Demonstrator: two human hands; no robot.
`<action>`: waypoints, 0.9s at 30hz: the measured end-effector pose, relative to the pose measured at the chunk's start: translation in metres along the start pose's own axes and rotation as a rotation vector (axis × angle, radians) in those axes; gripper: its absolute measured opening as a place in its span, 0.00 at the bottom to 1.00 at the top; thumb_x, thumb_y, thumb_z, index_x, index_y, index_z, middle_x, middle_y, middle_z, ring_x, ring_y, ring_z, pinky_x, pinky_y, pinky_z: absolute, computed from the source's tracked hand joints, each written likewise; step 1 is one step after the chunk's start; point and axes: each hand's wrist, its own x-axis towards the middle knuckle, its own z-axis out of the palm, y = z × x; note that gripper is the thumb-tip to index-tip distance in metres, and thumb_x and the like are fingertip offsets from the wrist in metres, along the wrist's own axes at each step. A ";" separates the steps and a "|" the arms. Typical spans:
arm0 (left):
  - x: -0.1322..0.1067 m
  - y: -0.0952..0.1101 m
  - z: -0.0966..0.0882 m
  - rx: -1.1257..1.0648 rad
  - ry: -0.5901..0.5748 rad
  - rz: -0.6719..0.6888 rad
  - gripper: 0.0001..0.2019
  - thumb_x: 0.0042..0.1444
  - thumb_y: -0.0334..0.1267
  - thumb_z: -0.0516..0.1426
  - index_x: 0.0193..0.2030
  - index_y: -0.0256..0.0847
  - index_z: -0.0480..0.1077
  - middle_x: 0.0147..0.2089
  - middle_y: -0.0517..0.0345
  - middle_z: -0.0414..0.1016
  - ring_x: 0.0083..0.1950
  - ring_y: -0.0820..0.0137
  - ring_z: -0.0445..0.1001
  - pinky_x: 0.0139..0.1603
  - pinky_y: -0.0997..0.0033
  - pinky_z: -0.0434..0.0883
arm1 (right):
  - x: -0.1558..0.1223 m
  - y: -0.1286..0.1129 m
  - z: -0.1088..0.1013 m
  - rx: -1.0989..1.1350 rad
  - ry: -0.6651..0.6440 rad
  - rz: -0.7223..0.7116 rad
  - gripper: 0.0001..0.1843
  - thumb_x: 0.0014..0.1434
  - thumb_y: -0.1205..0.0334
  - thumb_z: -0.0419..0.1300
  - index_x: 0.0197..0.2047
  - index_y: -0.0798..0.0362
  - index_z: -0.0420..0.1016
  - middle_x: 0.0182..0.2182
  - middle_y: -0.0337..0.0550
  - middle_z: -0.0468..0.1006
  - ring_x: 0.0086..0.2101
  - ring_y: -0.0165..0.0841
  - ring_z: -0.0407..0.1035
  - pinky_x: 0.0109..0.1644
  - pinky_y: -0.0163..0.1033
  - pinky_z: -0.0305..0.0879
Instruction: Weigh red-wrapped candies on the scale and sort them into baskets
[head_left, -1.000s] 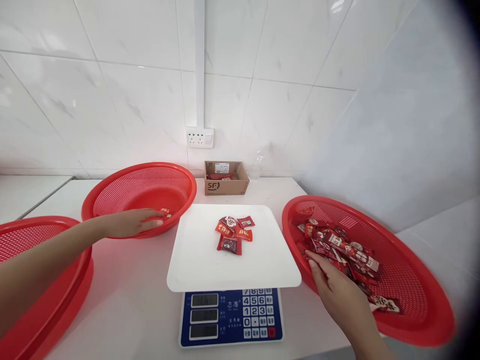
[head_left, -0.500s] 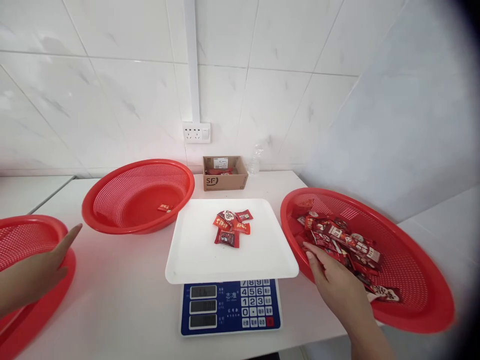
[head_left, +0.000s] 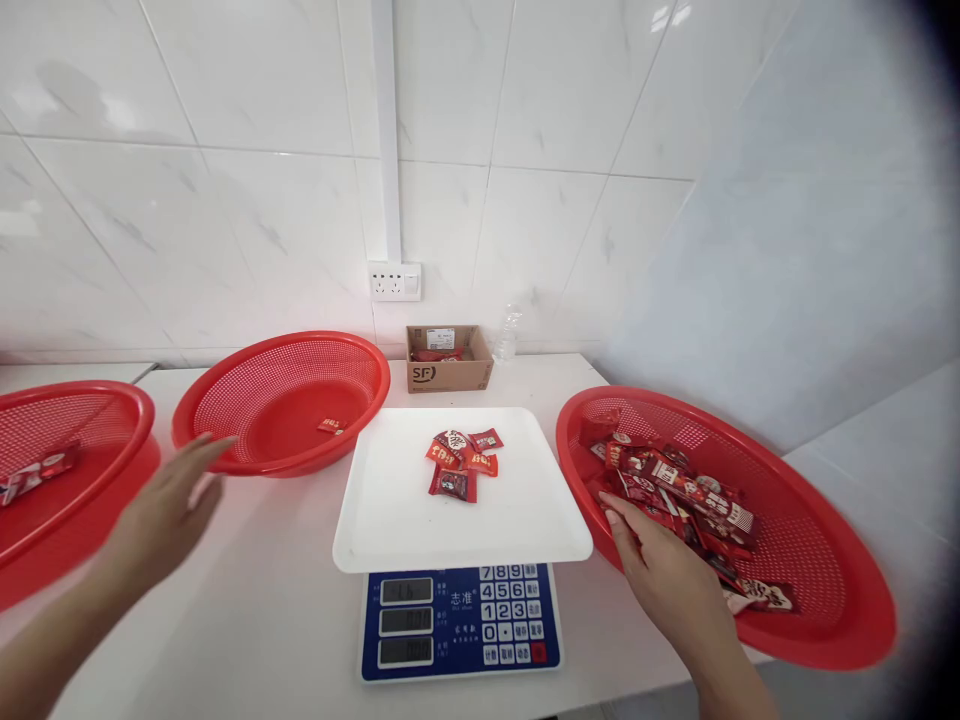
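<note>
Packets: five on white scale tray. Left hand: fingers spread, nothing visibly held, near middle basket. Right hand: fingers bent at right basket; hold, we cannot tell. Step, we judge: picking packets; next calls for a pinch.

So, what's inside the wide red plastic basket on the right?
Red and brown wrapped packets, heaped in the basket. Whatever lies beneath them, and behind the right hand, can't be seen.

The round plastic right basket is red; the flat rectangular tray, white; the glossy wall tiles, grey-veined white.
</note>
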 end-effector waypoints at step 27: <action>-0.020 0.189 0.007 -0.462 -0.177 0.661 0.19 0.63 0.45 0.46 0.58 0.44 0.64 0.60 0.51 0.67 0.63 0.59 0.62 0.61 0.53 0.64 | 0.003 -0.013 -0.007 0.053 0.082 -0.095 0.23 0.62 0.55 0.44 0.52 0.54 0.72 0.48 0.50 0.77 0.48 0.42 0.70 0.50 0.49 0.67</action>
